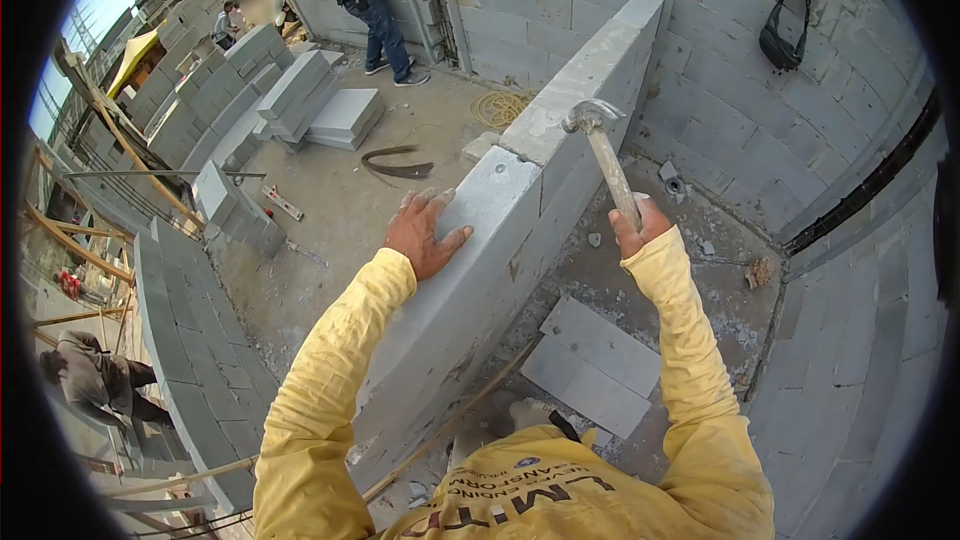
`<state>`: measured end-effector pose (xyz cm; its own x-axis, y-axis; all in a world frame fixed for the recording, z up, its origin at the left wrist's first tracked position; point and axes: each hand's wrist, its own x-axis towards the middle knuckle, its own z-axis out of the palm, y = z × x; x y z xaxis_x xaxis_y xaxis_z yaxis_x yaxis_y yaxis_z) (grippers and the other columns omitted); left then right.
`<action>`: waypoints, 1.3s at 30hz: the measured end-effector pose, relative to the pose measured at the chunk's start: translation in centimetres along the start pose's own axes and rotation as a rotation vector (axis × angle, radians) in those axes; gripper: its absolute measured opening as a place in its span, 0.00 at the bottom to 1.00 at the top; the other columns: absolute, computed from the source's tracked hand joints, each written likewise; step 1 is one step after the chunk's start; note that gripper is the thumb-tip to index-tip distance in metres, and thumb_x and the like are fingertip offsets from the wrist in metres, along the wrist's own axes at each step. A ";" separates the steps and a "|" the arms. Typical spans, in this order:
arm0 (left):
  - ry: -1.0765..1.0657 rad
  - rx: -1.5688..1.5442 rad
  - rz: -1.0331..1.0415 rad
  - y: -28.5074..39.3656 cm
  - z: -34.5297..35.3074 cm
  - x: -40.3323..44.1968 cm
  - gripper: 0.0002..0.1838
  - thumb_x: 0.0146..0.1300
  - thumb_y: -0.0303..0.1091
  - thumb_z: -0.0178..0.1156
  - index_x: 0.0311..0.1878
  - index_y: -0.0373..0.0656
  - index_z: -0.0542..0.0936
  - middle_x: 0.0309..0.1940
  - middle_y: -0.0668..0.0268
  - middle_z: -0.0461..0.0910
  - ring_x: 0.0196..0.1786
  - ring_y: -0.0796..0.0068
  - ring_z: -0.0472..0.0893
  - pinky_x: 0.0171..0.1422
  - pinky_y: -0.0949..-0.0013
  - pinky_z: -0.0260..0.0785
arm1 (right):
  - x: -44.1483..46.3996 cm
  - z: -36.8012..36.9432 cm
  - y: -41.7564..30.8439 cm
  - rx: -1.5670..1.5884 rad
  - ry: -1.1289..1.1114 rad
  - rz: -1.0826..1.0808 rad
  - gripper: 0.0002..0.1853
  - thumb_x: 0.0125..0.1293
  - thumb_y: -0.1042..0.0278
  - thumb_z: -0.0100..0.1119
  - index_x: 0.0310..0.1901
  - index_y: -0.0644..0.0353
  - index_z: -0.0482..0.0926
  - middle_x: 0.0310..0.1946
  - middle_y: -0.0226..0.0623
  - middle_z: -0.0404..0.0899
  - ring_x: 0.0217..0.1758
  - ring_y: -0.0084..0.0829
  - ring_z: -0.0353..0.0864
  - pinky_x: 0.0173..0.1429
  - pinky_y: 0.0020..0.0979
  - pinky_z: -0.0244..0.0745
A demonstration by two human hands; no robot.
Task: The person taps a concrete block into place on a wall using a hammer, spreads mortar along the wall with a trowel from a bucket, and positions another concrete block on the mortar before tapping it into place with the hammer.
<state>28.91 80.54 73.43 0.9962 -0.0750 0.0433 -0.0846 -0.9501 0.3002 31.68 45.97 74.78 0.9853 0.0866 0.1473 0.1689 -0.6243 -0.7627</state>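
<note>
My right hand is wrapped round the handle of a claw hammer, whose metal head is raised beside the top of a grey block wall. Resting on the near end of that wall, my left hand has its fingers spread over the edge of a pale block. A joint and a small step separate this block from the farther one. A small round mark shows on the block's top. Both my arms are in yellow sleeves.
Stacked blocks stand at the left back, near a coil of yellow cord and dark wire strips. Two blocks lie below me. A person in blue stands at the far wall; another person bends at lower left.
</note>
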 end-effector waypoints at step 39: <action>-0.009 -0.235 -0.683 -7.1 -2.3 -25.8 0.38 0.73 0.66 0.35 0.60 0.43 0.80 0.55 0.49 0.81 0.60 0.46 0.79 0.68 0.54 0.66 | -9.7 3.9 -16.1 0.163 -0.402 -0.428 0.25 0.74 0.49 0.56 0.59 0.63 0.75 0.25 0.28 0.74 0.24 0.20 0.71 0.29 0.26 0.68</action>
<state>3.75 89.95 72.35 0.8283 0.5087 -0.2348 0.5562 -0.6957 0.4546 19.53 58.15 83.18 0.7565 0.6097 0.2368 0.5225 -0.3456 -0.7794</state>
